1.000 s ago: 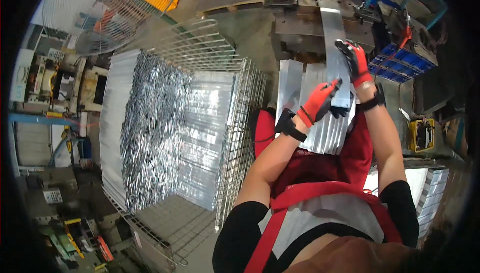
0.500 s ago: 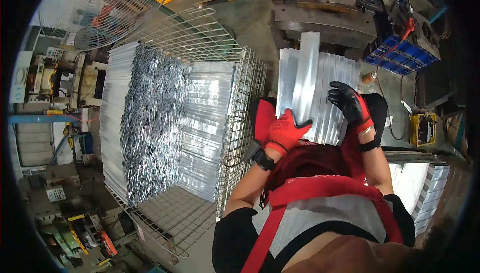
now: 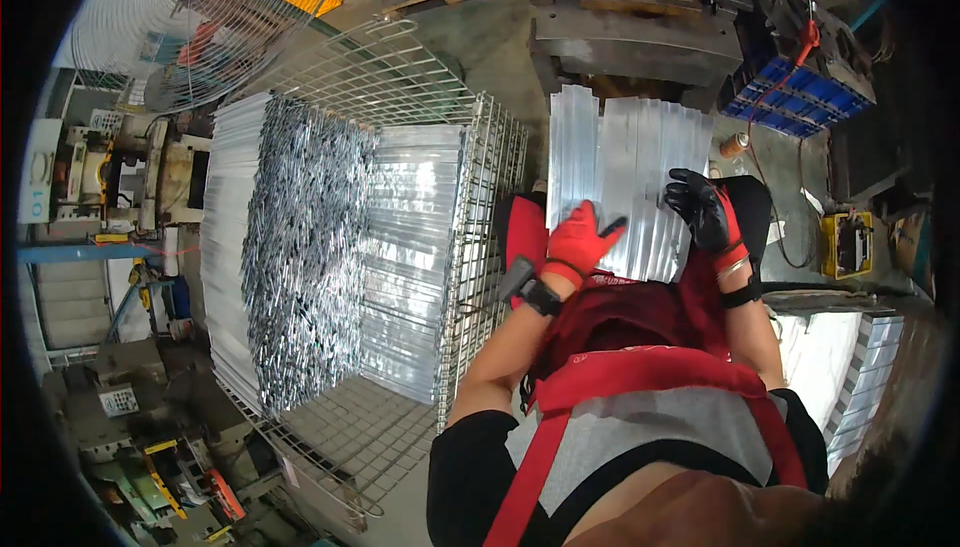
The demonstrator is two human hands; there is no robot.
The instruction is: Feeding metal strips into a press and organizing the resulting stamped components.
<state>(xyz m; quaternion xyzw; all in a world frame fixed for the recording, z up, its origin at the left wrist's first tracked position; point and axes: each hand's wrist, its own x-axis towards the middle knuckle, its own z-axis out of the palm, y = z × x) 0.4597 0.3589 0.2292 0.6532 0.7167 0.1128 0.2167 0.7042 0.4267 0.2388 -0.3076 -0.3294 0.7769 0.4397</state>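
A bundle of long, shiny metal strips (image 3: 640,147) lies in front of my lap, side by side and pointing away from me. My left hand (image 3: 583,240), in a red glove with dark fingertips, rests over the near left part of the strips. Its fingers are spread, and no strip is raised in it. At the right edge of the bundle is my right hand (image 3: 708,215), in a red and black glove, its fingers loosely bent and apart with nothing visible between them. Whether its fingertips touch the outermost strip is unclear.
To my left stands a wire cage (image 3: 482,167) holding large stacks of similar strips (image 3: 410,247). A fan (image 3: 190,27) is at the far left. Ahead is a heavy metal machine (image 3: 635,42), with a blue crate (image 3: 795,97) beside it. More stacked pieces (image 3: 865,377) stand at right.
The strip that stuck out beyond the bundle under my left hand now lies level among the others. My left hand has loosened and come slightly nearer; the right has barely moved.
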